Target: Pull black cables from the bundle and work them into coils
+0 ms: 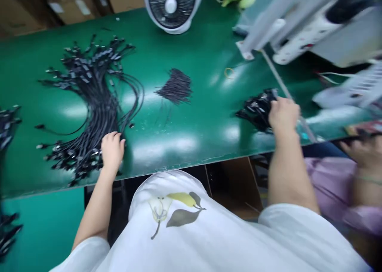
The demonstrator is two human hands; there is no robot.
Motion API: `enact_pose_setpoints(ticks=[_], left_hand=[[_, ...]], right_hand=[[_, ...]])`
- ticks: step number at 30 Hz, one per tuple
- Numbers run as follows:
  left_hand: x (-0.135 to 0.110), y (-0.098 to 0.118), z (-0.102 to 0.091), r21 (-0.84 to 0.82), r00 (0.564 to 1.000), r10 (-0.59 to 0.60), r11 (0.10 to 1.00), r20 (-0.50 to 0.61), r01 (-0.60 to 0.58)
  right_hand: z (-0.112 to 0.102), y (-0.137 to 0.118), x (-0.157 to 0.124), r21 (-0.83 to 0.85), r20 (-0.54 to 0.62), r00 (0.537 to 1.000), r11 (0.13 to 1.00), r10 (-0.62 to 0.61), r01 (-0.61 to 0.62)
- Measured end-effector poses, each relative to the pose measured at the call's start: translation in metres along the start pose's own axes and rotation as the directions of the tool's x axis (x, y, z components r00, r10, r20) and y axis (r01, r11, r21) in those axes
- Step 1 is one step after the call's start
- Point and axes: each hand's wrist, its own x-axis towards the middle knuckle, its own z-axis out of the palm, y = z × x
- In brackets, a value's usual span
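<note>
A large pile of black cables (pixel 101 100) with plugs at both ends lies on the left of the green table. At the pile's lower right edge, my left hand (pixel 112 149) has its fingers curled over the cables; exactly what they grip is partly hidden. My right hand (pixel 284 113) closes on the right end of a smaller bundle of shiny black cables (pixel 257 109), apparently coiled, on the table's right side. Between the hands sits a flat heap of short thin black ties (pixel 176 86).
A fan (pixel 171 5) stands at the table's back. A yellow rubber band (pixel 229 73) lies near a metal bracket (pixel 247 51). More cables (pixel 6 126) show at the far left. A co-worker's hand (pixel 365 152) is at the right edge, and cardboard boxes (pixel 71 5) stand behind.
</note>
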Motion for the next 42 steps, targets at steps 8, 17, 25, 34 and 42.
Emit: enact_pose_setpoints(ticks=[8, 17, 25, 34, 42], left_hand=[[0.007, -0.013, -0.01, -0.025, 0.952, -0.196, 0.98, -0.234, 0.196], [0.017, -0.08, -0.026, 0.035, 0.975, -0.222, 0.975, 0.007, 0.221], [-0.013, -0.059, -0.066, -0.546, 0.959, -0.25, 0.826, -0.13, 0.141], [-0.087, -0.083, -0.091, -0.811, 0.888, -0.409, 0.581, -0.211, 0.075], [-0.06, -0.071, -0.114, -0.584, 0.652, -0.364, 0.798, -0.665, -0.149]], right_hand=[[0.006, -0.056, -0.029, 0.27, -0.131, 0.966, 0.93, -0.222, 0.25], [0.096, -0.289, -0.091, 0.568, 0.419, 0.547, 0.679, -0.725, 0.465], [0.129, -0.497, -0.142, 0.611, 0.271, 0.121, 0.268, -0.955, 0.745], [0.04, -0.526, -0.069, 0.496, -0.109, 0.274, 0.186, -0.956, 0.848], [-0.034, -0.5, -0.073, 0.591, -0.199, 0.462, 0.271, -0.864, 0.76]])
